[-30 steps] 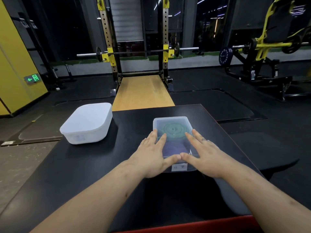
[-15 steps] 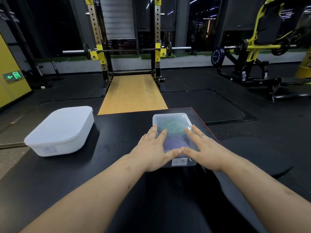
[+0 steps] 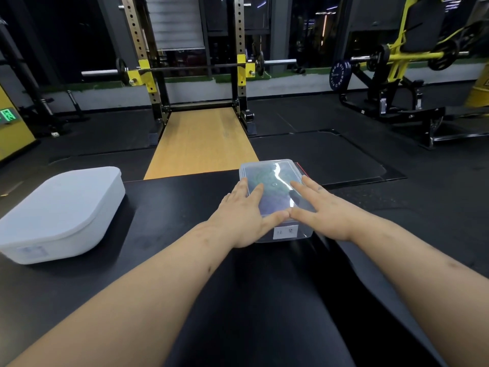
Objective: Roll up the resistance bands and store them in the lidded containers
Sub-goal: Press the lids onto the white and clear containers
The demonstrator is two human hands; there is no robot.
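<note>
A clear lidded container [image 3: 275, 170] lies on the black table [image 3: 172, 202] near its far right corner. Through the lid I make out a rolled green resistance band [image 3: 267, 181], blurred by glare. My left hand [image 3: 243, 215] lies flat on the lid's left side with straight fingers. On the lid's right side my right hand [image 3: 322, 210] lies flat in the same way. The two thumb tips meet over the near end, above a white label [image 3: 285, 231].
A white lidded container [image 3: 60, 210] stands at the table's left. Beyond the table are a wooden lifting platform [image 3: 201, 139], a squat rack with a barbell [image 3: 190, 67], and a yellow plate-loaded machine [image 3: 397, 62] at the right. The table's far edge is close behind the clear container.
The clear container has slid away from me toward the table's far right corner, with both hands staying flat on its lid. The view has shifted, so the white container appears further left.
</note>
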